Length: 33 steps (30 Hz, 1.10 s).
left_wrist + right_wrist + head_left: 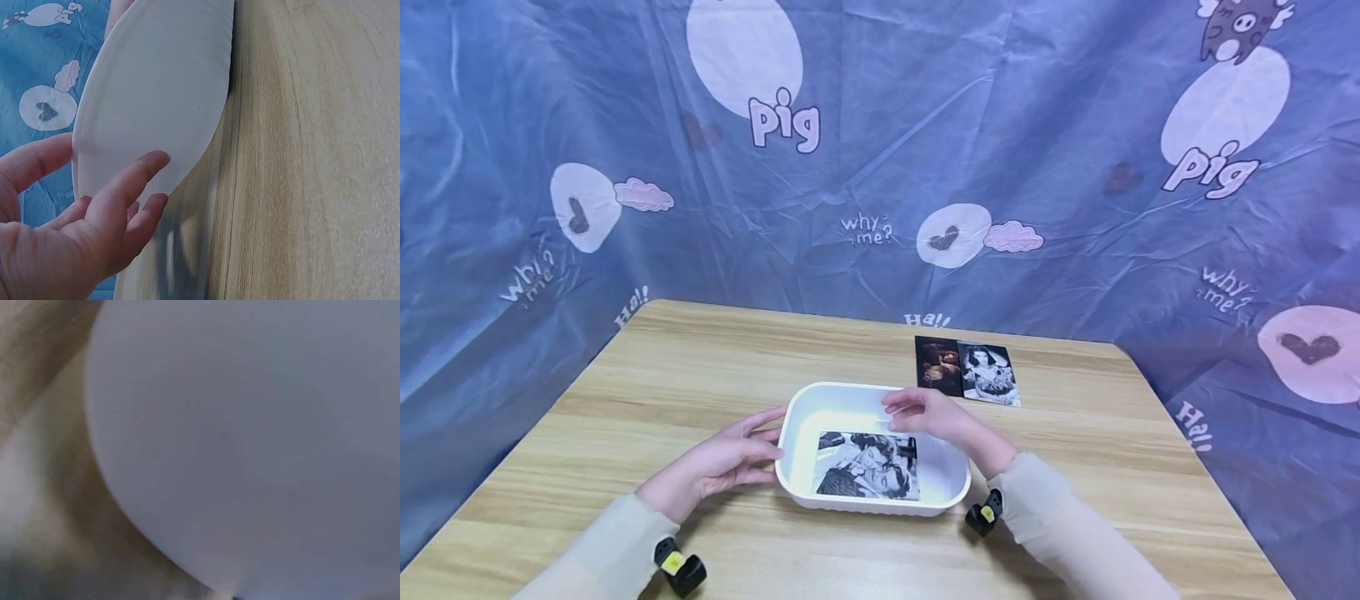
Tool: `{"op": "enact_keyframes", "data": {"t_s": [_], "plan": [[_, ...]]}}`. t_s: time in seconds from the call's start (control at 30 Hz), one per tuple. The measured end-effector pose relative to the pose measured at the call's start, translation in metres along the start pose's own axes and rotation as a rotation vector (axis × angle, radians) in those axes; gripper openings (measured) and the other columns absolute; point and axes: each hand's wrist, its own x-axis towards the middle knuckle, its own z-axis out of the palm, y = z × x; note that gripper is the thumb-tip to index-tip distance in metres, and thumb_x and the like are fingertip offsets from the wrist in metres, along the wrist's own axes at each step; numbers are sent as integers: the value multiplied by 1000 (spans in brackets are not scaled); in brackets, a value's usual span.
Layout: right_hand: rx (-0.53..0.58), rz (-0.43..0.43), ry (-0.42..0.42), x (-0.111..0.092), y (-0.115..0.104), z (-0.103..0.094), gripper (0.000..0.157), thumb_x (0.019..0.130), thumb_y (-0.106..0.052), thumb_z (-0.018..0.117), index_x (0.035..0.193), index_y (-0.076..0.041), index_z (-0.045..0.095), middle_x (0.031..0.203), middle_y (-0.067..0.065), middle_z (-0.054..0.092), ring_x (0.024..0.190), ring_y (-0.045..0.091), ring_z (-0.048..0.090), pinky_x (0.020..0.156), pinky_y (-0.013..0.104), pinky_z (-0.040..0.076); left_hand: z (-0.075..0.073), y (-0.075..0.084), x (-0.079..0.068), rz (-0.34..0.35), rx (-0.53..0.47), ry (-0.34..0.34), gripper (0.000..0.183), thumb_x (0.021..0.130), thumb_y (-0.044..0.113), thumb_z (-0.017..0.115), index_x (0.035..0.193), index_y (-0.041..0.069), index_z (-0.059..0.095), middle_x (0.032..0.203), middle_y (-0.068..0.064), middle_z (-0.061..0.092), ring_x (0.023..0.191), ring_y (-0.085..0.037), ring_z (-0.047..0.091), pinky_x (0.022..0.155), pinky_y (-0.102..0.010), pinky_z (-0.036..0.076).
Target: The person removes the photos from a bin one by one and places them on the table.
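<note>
A white plastic tray (942, 479) with rounded corners stands on the table, a black-and-white photo card (871, 468) of two faces lying flat in it. At the tray's left end my left hand (733, 457) touches the wall with loosely spread fingers. The left wrist view shows the hand (94, 228) with its fingertips against the outer side of the tray (156, 81). My right hand (934, 417) reaches over the right rim, its fingers slightly bent inside the tray and nothing visible in them. Only the tray's outer wall (244, 444) fills the right wrist view; the hand is hidden there.
Behind the tray, two more cards lie side by side on the wooden table (715, 358): a dark one (938, 367) and a black-and-white portrait (989, 373). A blue printed cloth (820, 192) hangs along the table's far edge and sides.
</note>
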Motion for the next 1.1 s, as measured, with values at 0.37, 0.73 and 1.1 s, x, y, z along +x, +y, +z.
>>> {"op": "enact_keyframes", "data": {"t_s": [0.37, 0.73, 1.1], "plan": [[-231, 5, -36, 7, 4, 15, 43, 74, -12, 81, 113, -2, 67, 108, 9, 70, 95, 19, 64, 87, 28, 57, 0, -1, 0, -2, 9, 0, 87, 89, -2, 56, 154, 2, -1, 155, -35, 9, 108, -25, 64, 93, -42, 57], [-397, -10, -133, 6, 2, 20, 49, 68, -14, 85, 114, -9, 66, 105, 2, 64, 99, 18, 56, 96, 36, 52, -1, 0, -1, 4, 11, -2, 87, 89, -2, 56, 154, 1, -2, 154, -37, 9, 108, -25, 65, 92, -41, 58], [-411, -129, -137, 6, 6, 19, 39, 68, -4, 82, 103, -4, 65, 87, 1, 58, 79, 10, 49, 71, 14, 45, 0, -1, -1, 9, 8, -25, 87, 90, -1, 55, 153, 1, -4, 154, -37, 7, 107, -25, 65, 92, -40, 58]]}}
